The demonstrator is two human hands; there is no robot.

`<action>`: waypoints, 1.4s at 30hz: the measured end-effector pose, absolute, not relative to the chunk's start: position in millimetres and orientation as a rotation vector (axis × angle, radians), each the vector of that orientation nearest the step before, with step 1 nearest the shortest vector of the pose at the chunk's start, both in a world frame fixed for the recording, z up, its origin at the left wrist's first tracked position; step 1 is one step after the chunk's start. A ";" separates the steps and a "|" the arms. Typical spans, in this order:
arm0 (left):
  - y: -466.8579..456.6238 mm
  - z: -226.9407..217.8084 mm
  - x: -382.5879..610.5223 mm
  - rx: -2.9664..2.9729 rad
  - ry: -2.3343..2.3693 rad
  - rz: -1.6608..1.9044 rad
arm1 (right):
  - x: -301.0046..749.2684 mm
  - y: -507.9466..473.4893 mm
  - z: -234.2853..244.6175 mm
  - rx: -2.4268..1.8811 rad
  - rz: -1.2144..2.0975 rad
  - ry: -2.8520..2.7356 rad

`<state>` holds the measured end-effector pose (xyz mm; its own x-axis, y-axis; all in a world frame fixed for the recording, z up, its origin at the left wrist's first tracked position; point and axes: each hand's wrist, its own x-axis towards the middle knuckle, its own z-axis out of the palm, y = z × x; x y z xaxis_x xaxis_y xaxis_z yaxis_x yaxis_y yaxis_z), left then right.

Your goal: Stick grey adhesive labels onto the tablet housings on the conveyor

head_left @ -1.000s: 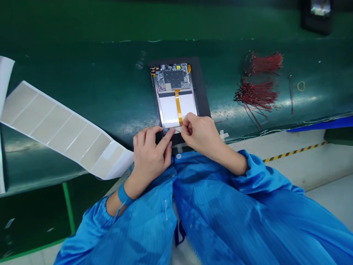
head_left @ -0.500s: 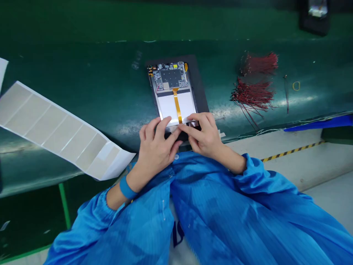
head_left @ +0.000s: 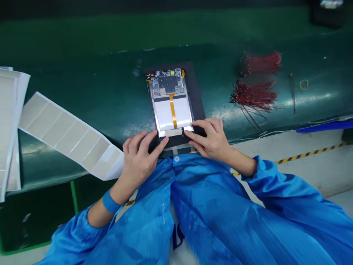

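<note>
An open tablet [head_left: 168, 99] lies flat on a black mat [head_left: 197, 96], its bare insides facing up. At the tablet's far end sits a circuit board [head_left: 167, 83]. An orange ribbon cable [head_left: 173, 110] runs from the board down the middle of a white panel [head_left: 163, 115] towards the near end, where a pale strip [head_left: 173, 132] lies across the tablet's edge.

The left hand [head_left: 140, 159] is at the tablet's near left corner, and its fingertips [head_left: 164, 140] are on or just over the edge. The right hand [head_left: 209, 137] is at the near right corner, with its fingers [head_left: 190, 134] spread over the edge. The two hands are apart, with the strip between them, and neither is closed on anything.

Left of the tablet, a long backing sheet with pale square labels [head_left: 71, 133] curls across the green bench [head_left: 110, 86], and a white paper stack [head_left: 9, 129] lies beyond it. Right of the tablet are two bundles of red wires [head_left: 255, 96], and further right is a yellow rubber band [head_left: 303, 84]. Nearer the person than the tablet are blue striped sleeves [head_left: 286, 187], and a blue wristband [head_left: 110, 202] circles the left wrist.
</note>
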<state>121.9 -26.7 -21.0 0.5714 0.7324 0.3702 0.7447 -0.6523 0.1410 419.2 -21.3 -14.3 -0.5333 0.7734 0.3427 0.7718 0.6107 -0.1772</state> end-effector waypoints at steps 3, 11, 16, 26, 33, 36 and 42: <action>-25.8 -20.9 122.8 -2.831 -1.281 -0.660 | 412.0 -17.6 -11.1 -1.079 -0.046 -2.558; -15.2 6.7 119.8 -2.908 -1.463 -0.721 | 379.0 2.3 -14.2 -0.858 -0.270 -2.574; 80.8 45.2 125.0 -2.717 -1.782 -0.516 | 382.8 7.7 -16.0 -0.783 -0.198 -2.632; 193.8 54.1 180.1 -2.531 -2.104 0.094 | 381.1 3.7 -21.1 -0.842 -0.152 -2.539; 200.7 68.9 193.5 -2.537 -1.969 0.297 | 383.3 6.2 -23.9 -0.804 -0.171 -2.506; 207.1 73.2 184.1 -2.650 -1.824 0.375 | 383.3 6.3 -26.1 -0.801 -0.182 -2.480; 215.3 68.4 153.9 -3.001 -1.500 0.207 | 384.0 5.1 -30.4 -0.792 -0.160 -2.469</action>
